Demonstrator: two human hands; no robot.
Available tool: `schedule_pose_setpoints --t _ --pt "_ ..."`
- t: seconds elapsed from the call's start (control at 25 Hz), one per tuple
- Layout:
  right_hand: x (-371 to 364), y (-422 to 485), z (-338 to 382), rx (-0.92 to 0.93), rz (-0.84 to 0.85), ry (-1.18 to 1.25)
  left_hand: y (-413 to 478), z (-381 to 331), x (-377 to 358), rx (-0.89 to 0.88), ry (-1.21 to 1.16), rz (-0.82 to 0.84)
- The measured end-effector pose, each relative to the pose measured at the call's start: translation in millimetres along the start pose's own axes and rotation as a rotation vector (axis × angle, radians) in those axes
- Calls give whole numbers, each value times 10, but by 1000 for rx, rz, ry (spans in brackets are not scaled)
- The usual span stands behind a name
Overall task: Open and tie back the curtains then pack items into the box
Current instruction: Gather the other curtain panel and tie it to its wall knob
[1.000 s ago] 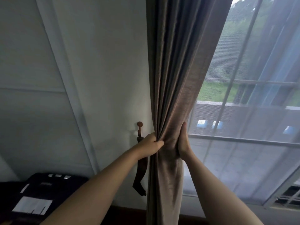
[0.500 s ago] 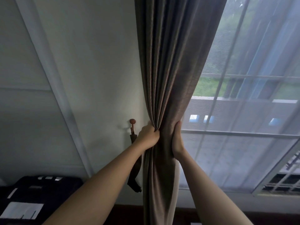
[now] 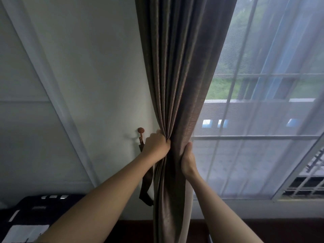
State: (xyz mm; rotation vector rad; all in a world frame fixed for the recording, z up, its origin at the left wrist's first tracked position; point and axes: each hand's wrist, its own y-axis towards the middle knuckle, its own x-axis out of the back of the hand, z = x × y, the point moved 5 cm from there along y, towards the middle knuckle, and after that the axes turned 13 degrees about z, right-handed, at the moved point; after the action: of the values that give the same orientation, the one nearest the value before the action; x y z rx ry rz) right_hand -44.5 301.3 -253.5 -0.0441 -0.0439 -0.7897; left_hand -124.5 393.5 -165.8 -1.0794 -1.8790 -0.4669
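Note:
A dark brown curtain [image 3: 178, 71] hangs gathered into a bunch beside the window. My left hand [image 3: 156, 144] grips the bunched folds from the left side. On the right side my right hand [image 3: 188, 158] wraps around the bunch, thumb on the front. On the wall just left of my left hand sits a round brown hook [image 3: 140, 130], and a dark tieback strap [image 3: 146, 188] hangs down from it, partly hidden behind my left forearm.
A sheer white curtain [image 3: 263, 120] covers the window to the right. Beneath it runs the white window sill [image 3: 245, 206]. A black device [image 3: 31, 214] with white labels sits at the lower left against the pale wall.
Both hands have kept their grip on the gathered curtain and shifted it slightly left toward the hook. The view has drifted a little to the right.

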Motion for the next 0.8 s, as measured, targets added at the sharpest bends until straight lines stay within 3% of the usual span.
schedule_pose_setpoints --t 0.12,0.24,0.48,0.8 --pt "-130 153 52 -68 119 -102 3 -79 85 78 156 -47" --pt "-245 402 -156 -94 180 -205 86 -149 222 86 327 17" --pt "-255 18 -19 35 118 160 86 -80 81 75 -345 318" --pt "-120 -275 29 176 187 192 18 -302 -52 -75 -341 606"
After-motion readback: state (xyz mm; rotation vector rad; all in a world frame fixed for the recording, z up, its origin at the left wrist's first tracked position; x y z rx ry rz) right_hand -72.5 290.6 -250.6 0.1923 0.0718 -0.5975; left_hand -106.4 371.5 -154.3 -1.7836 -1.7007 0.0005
